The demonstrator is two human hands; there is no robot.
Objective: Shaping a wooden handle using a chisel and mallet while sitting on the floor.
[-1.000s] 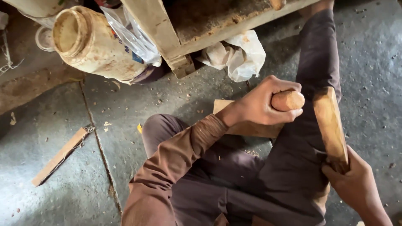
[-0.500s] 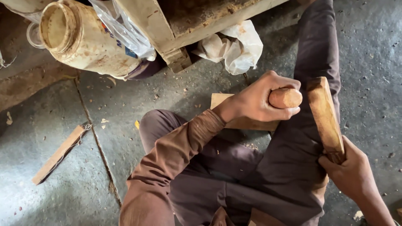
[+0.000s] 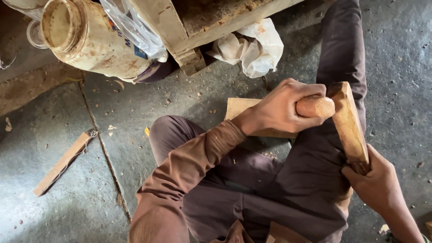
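Left hand [image 3: 281, 108]: we see it closed round a rounded wooden handle [image 3: 316, 107], pressed against the wooden block [image 3: 348, 123]. Right hand [image 3: 375, 182]: closed on the block's lower end, bracing it across the thigh.

Wooden stick [image 3: 350, 126] warm orange-brown with a darker scuffed near end; round handle [image 3: 316, 106] reddish tan; flat board [image 3: 243, 112] under the hand pale yellow-tan; thin strip [image 3: 63, 163] toward the floor's left edge light brown with whitish thread. Sleeve [image 3: 189, 162] rusty brown, trousers [image 3: 288, 189] dark purplish brown, concrete floor [image 3: 67, 207] mottled blue-grey with dark cracks and pale chips. Plastic jar [image 3: 92, 38] near the top left corner cream, stained brown, with a blue patch on its label; crumpled bag [image 3: 258, 47] white; wooden frame [image 3: 180, 27] dirty beige.
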